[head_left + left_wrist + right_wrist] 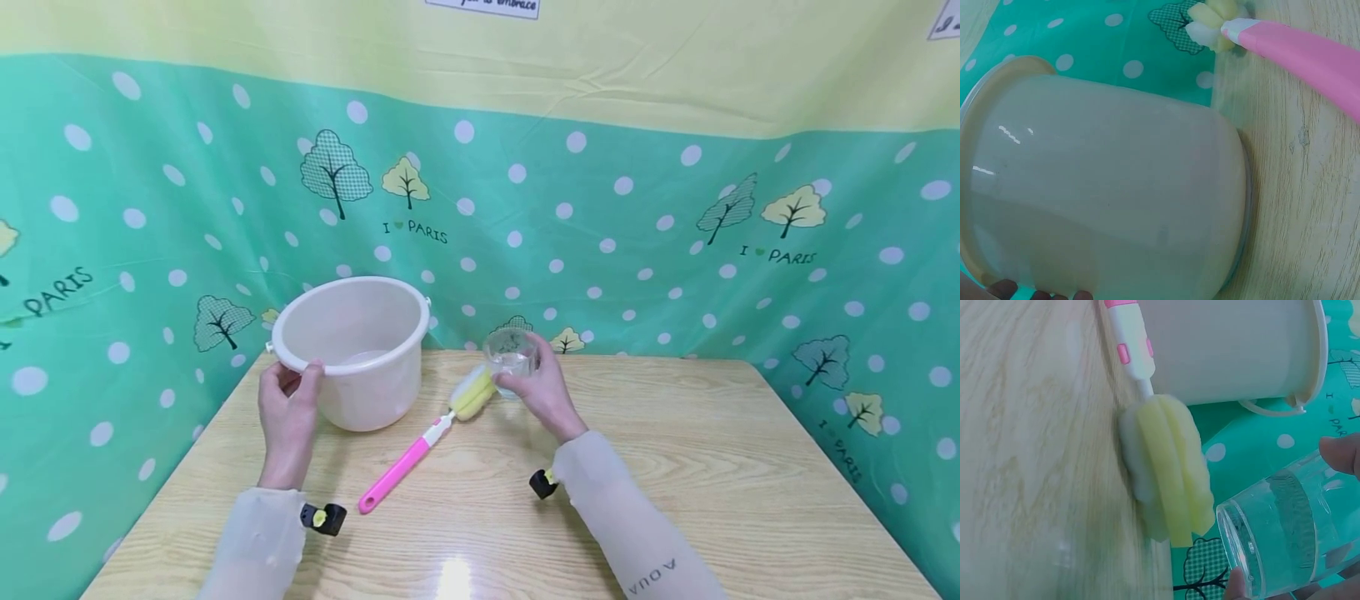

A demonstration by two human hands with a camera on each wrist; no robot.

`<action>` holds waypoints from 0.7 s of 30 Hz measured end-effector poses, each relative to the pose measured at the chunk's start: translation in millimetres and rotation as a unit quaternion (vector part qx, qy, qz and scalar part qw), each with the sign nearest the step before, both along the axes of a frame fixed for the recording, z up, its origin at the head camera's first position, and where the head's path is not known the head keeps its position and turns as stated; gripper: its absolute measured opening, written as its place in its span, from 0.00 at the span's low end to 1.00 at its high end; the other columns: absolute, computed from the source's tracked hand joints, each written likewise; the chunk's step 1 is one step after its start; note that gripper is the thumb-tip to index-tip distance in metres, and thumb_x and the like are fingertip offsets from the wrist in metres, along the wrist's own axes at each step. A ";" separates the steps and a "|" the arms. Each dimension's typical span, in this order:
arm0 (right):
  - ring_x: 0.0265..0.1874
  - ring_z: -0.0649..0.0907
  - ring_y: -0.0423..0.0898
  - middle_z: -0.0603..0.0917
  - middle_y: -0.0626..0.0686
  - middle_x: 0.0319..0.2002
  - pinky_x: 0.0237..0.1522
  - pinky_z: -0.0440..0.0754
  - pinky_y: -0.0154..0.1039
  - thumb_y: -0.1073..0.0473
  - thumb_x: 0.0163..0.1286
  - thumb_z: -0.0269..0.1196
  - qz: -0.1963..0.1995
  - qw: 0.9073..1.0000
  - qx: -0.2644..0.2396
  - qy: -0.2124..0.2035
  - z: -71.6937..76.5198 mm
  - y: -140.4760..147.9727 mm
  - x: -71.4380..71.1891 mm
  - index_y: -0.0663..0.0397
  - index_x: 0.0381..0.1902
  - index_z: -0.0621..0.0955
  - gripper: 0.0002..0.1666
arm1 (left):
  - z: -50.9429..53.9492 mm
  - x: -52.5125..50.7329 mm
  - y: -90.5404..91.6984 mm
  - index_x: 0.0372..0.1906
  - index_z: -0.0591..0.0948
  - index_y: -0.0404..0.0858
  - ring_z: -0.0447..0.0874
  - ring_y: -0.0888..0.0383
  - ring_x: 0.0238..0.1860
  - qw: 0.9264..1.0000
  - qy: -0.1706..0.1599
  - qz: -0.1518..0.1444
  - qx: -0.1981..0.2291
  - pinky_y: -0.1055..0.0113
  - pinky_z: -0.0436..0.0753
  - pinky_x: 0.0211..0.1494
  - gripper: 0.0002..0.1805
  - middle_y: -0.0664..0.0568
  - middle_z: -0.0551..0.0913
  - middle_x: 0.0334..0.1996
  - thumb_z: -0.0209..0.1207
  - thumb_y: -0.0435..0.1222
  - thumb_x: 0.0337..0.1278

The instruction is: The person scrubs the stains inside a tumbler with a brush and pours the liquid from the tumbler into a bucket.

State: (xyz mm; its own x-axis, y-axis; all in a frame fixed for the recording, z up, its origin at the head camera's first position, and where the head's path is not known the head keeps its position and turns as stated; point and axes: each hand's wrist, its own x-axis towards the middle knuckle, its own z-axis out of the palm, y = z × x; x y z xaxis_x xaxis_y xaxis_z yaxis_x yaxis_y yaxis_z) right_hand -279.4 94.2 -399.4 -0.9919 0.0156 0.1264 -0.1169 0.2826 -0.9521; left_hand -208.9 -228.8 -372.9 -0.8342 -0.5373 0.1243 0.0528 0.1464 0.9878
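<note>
A white bucket (367,392) stands upright on the left of the table; my left hand (288,417) grips its near rim, thumb at the edge. In the left wrist view the bucket's side (1104,181) fills much of the picture, with fingertips (1041,295) at the bottom edge. My right hand (547,387) holds a clear glass (512,354) near the back of the table. The right wrist view shows the glass (1291,519) between thumb and fingers. Between the hands lies a brush with a yellow and white sponge head (472,393) and a pink handle (395,475).
The wooden table (675,483) reaches a green dotted cloth (600,233) hanging behind it and at both sides. The brush's sponge head points towards the back, close to the glass. A bucket handle (1272,411) shows beneath the rim in the right wrist view.
</note>
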 end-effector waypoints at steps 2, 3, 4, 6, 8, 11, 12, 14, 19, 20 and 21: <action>0.63 0.67 0.54 0.65 0.53 0.66 0.60 0.69 0.57 0.55 0.45 0.75 0.004 1.000 0.000 0.002 2.5 -2.5 0.2 0.34 0.70 0.60 0.56 | 0.3 0.0 -0.4 0.67 0.62 0.40 0.63 0.56 0.59 1.000 0.001 0.001 -0.001 0.57 0.67 0.63 0.34 0.49 0.65 0.60 0.55 0.52 0.63; 0.62 0.67 0.54 0.65 0.54 0.66 0.59 0.70 0.56 0.54 0.45 0.75 0.003 1.000 0.000 0.001 3.7 -3.8 0.2 0.33 0.70 0.60 0.55 | 0.4 0.0 -0.5 0.67 0.62 0.40 0.63 0.56 0.59 1.000 0.002 0.002 -0.001 0.57 0.67 0.63 0.34 0.49 0.65 0.60 0.55 0.52 0.63; 0.62 0.67 0.54 0.64 0.54 0.66 0.59 0.70 0.57 0.54 0.45 0.75 0.005 1.000 -0.001 0.002 4.9 -4.8 0.3 0.33 0.70 0.60 0.55 | 0.6 0.0 -0.4 0.67 0.62 0.40 0.63 0.56 0.59 1.000 0.002 0.003 -0.002 0.57 0.67 0.63 0.34 0.50 0.65 0.60 0.55 0.52 0.62; 0.62 0.67 0.54 0.65 0.54 0.66 0.59 0.70 0.57 0.54 0.45 0.75 0.005 1.000 0.001 0.001 6.7 -6.9 0.3 0.32 0.69 0.61 0.55 | 0.8 -0.2 -0.5 0.67 0.62 0.40 0.63 0.55 0.59 1.000 0.003 0.004 -0.001 0.57 0.67 0.63 0.34 0.49 0.65 0.60 0.55 0.52 0.62; 0.62 0.68 0.54 0.65 0.52 0.65 0.59 0.70 0.57 0.54 0.44 0.75 0.002 1.000 0.005 -0.001 8.0 -8.8 0.3 0.31 0.69 0.61 0.55 | 0.8 -0.2 -0.1 0.67 0.62 0.40 0.63 0.55 0.60 1.000 0.000 0.004 0.000 0.57 0.66 0.64 0.35 0.50 0.65 0.60 0.55 0.53 0.62; 0.62 0.68 0.53 0.65 0.49 0.65 0.59 0.70 0.57 0.53 0.44 0.75 -0.001 1.000 0.013 -0.005 9.2 -11.5 -0.2 0.31 0.69 0.61 0.55 | 0.7 -0.5 0.1 0.68 0.61 0.40 0.63 0.55 0.60 1.000 0.000 0.004 0.002 0.56 0.66 0.64 0.35 0.49 0.65 0.61 0.55 0.53 0.62; 0.63 0.67 0.53 0.65 0.49 0.65 0.59 0.69 0.57 0.53 0.45 0.75 0.000 1.000 0.016 -0.005 9.6 -12.4 -0.5 0.32 0.69 0.61 0.55 | 0.7 -0.7 0.0 0.68 0.61 0.40 0.63 0.55 0.60 1.000 0.001 0.003 0.002 0.56 0.66 0.65 0.35 0.49 0.65 0.61 0.56 0.53 0.62; 0.63 0.67 0.53 0.65 0.49 0.66 0.59 0.69 0.58 0.52 0.45 0.75 0.002 1.000 0.018 -0.002 10.5 -13.9 -1.3 0.34 0.70 0.60 0.56 | 0.0 -0.7 0.4 0.67 0.62 0.40 0.63 0.55 0.60 1.000 0.002 0.002 0.001 0.56 0.66 0.65 0.35 0.49 0.65 0.61 0.56 0.53 0.62; 0.63 0.67 0.53 0.65 0.50 0.66 0.59 0.69 0.59 0.49 0.45 0.76 0.010 1.000 0.022 0.008 15.7 -18.6 -3.3 0.34 0.70 0.60 0.56 | -0.9 -0.5 0.2 0.67 0.62 0.39 0.63 0.55 0.60 1.000 0.006 0.000 -0.001 0.56 0.66 0.65 0.35 0.49 0.65 0.61 0.55 0.53 0.62; 0.63 0.67 0.53 0.65 0.50 0.66 0.58 0.70 0.58 0.49 0.45 0.76 0.011 1.000 0.024 0.009 17.1 -19.7 -3.4 0.33 0.70 0.60 0.56 | -0.9 -0.3 0.2 0.67 0.62 0.39 0.63 0.55 0.60 1.000 0.007 0.001 -0.002 0.56 0.66 0.65 0.35 0.49 0.65 0.61 0.55 0.53 0.62; 0.63 0.68 0.53 0.66 0.50 0.65 0.58 0.70 0.58 0.49 0.45 0.76 0.011 1.000 0.024 0.011 18.8 -20.9 -3.3 0.33 0.70 0.60 0.55 | -0.8 -0.3 0.2 0.67 0.62 0.39 0.63 0.54 0.60 1.000 0.007 0.001 -0.003 0.56 0.66 0.65 0.35 0.48 0.65 0.61 0.55 0.53 0.62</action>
State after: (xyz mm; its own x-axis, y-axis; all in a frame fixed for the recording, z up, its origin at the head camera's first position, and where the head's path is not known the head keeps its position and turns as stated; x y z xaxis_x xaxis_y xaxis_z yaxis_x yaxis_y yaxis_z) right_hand -282.8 73.3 -380.6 -0.9890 -0.0133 0.1475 -0.1437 0.3256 -0.9345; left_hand -209.2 -228.6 -373.7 -0.8315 -0.5380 0.1383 0.0658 0.1518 0.9862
